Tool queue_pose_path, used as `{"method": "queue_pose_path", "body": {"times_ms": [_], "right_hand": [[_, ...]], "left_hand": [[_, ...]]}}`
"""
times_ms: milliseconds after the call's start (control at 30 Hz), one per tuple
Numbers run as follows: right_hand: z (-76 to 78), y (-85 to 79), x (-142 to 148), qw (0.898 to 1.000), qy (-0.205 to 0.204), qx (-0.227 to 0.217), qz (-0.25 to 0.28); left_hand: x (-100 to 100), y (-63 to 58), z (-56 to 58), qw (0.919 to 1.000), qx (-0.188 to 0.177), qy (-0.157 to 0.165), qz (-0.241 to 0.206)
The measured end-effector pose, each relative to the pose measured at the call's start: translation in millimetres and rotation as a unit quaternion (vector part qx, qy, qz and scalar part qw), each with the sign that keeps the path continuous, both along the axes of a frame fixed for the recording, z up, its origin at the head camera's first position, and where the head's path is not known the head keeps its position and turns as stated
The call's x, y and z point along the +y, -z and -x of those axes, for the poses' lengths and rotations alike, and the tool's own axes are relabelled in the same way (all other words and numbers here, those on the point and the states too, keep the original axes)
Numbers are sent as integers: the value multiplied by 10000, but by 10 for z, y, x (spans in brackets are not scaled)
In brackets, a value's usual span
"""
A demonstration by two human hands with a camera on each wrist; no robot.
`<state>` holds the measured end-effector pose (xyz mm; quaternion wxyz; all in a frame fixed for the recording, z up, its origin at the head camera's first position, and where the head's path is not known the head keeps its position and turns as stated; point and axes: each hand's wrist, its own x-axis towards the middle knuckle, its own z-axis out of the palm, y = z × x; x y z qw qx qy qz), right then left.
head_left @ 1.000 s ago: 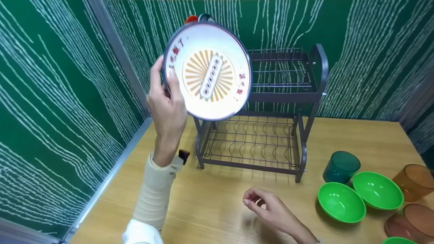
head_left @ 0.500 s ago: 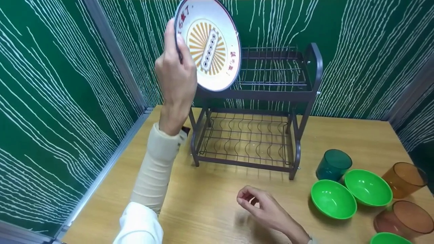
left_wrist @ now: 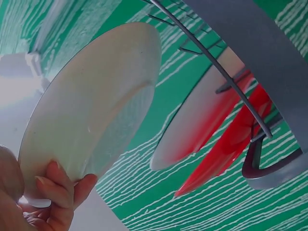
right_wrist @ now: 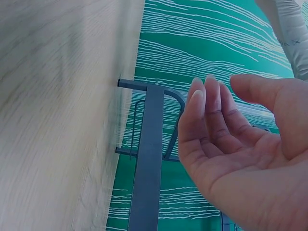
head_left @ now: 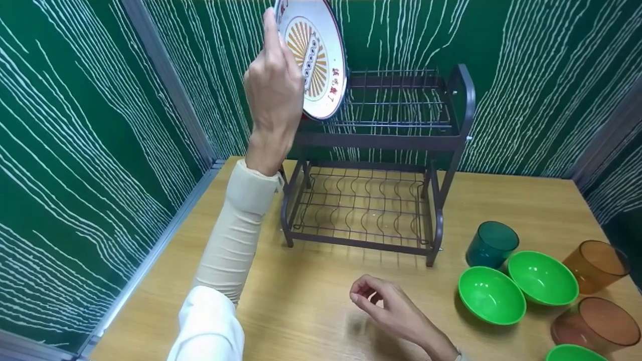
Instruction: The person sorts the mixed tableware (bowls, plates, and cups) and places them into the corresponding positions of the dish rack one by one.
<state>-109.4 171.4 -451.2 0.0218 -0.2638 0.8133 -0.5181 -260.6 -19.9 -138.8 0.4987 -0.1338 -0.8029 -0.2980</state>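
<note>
My left hand grips a white plate by its left edge, thumb on the printed face. The plate stands steeply tilted over the left part of the dark two-tier dish rack's upper shelf. Its pale underside and the curled fingers under it show in the left wrist view. Beyond it there, a red plate and a white-and-red plate lean in the rack's wires. Over the table my right hand hangs with loosely curled fingers, holding nothing, as the right wrist view also shows.
On the table's right are a teal cup, two green bowls, an orange cup and a reddish-brown cup. A third green bowl is cut off by the lower edge. Green walls with white lines enclose the table.
My left hand has carried the plate up and slightly right, away from me, turning it more edge-on over the rack's upper shelf. The right hand keeps its pose.
</note>
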Motion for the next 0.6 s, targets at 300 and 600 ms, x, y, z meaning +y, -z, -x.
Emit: {"method": "queue_pose_path", "body": {"times_ms": [300,600], "right_hand": [[-5,-14,19,9999,-6,-110,13],[-2,-23,27,9998,46,-168,40]], "left_hand": [[93,17,191,9933,-128,-712,906],[284,25,320,9785,-310,-1275,1593]]}}
